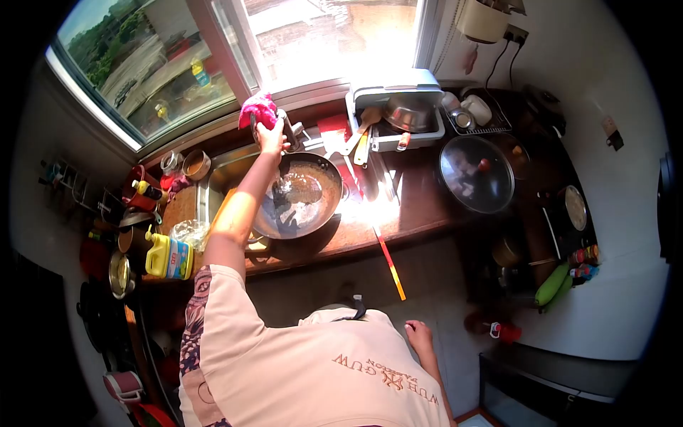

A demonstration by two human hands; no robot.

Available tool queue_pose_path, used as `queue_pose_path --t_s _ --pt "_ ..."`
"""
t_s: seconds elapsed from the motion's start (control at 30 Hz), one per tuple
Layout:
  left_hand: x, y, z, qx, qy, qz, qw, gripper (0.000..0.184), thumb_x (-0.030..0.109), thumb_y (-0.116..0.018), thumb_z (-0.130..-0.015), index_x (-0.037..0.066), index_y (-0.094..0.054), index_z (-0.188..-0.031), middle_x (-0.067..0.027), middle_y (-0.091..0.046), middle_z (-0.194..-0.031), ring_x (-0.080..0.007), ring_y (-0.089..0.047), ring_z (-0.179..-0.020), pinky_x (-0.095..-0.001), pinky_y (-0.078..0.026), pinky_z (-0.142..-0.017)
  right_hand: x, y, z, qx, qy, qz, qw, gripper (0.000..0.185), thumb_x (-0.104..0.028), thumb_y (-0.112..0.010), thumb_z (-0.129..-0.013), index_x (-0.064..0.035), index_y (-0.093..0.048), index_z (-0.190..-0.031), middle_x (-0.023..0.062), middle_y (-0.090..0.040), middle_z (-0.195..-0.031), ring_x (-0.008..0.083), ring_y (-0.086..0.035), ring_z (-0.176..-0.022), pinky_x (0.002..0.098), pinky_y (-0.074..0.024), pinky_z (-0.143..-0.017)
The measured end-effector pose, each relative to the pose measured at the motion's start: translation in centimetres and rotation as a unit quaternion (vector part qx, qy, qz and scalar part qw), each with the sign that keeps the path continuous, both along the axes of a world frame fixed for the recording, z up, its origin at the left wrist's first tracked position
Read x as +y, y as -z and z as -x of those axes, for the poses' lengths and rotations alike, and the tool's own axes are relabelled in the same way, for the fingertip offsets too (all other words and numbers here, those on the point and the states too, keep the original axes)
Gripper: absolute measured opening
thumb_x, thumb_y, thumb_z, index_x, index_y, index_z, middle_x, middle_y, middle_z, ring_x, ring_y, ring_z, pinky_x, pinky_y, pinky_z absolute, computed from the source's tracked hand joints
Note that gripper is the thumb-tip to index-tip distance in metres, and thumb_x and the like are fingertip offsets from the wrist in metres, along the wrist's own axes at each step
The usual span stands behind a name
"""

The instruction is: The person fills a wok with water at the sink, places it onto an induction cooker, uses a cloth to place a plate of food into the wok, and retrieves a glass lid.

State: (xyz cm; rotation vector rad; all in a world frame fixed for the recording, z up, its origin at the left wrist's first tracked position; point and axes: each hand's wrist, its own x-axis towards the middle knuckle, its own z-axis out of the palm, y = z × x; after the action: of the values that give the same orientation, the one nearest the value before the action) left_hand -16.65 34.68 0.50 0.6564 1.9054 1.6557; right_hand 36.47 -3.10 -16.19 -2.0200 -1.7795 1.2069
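Note:
My left hand reaches across the sink to the metal faucet, its fingers around the faucet. Touching or just beyond the fingertips is a bunched bright pink cloth; the exact contact is hard to make out. Below that arm a large wok rests over the sink, with shiny water in it. The forearm covers the wok's left side. My right hand hangs low beside my body, fingers loosely curled, with nothing visible in it.
A yellow jug, jars and bowls crowd the counter's left end. To the right are a grey dish bin with a metal bowl and wooden spatula, and a glass lid. A red-yellow stick juts over the front edge.

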Motion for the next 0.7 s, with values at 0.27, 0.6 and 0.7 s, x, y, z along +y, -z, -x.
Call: queue_pose_path --t_s 0.27,0.6,0.7 --pt "6.6 2.6 2.4 -0.019 -0.062 -0.11 0.992 0.016 0.02 -0.059 -0.09 0.007 -0.051 -0.089 -0.0018 -0.054 -0.064 -0.0114 -0.048 -0.04 -0.0245 -0.035 -0.031 -2.6 -0.8 2.1 0.005 0.033 0.041 0.999 0.024 -0.024 -0.06 -0.084 -0.0065 -0.066 -0.1 0.0162 -0.064 -0.099 0.0327 -0.061 -0.092 0.0384 -0.0483 -0.082" --pt "2.1 0.4 -7.6 0.065 0.145 -0.244 0.957 0.009 0.013 -0.057 -0.091 0.006 -0.057 -0.095 0.0012 -0.059 -0.085 -0.0059 -0.053 -0.068 -0.0198 -0.043 -0.057 -1.4 1.3 -1.3 0.048 0.056 0.021 0.997 0.022 -0.023 -0.058 -0.085 -0.0061 -0.067 -0.096 0.0161 -0.065 -0.093 0.0318 -0.061 -0.09 0.0387 -0.0484 -0.081" --pt "-2.4 -3.3 -17.0 0.061 0.24 -0.22 0.944 0.013 0.016 -0.06 -0.09 0.005 -0.06 -0.098 0.0009 -0.06 -0.092 -0.0078 -0.055 -0.082 -0.022 -0.043 -0.074 0.1 2.2 -4.7 0.05 0.041 -0.03 0.997 0.022 -0.023 -0.057 -0.084 -0.0069 -0.067 -0.095 0.0153 -0.064 -0.092 0.032 -0.061 -0.09 0.0397 -0.0488 -0.081"
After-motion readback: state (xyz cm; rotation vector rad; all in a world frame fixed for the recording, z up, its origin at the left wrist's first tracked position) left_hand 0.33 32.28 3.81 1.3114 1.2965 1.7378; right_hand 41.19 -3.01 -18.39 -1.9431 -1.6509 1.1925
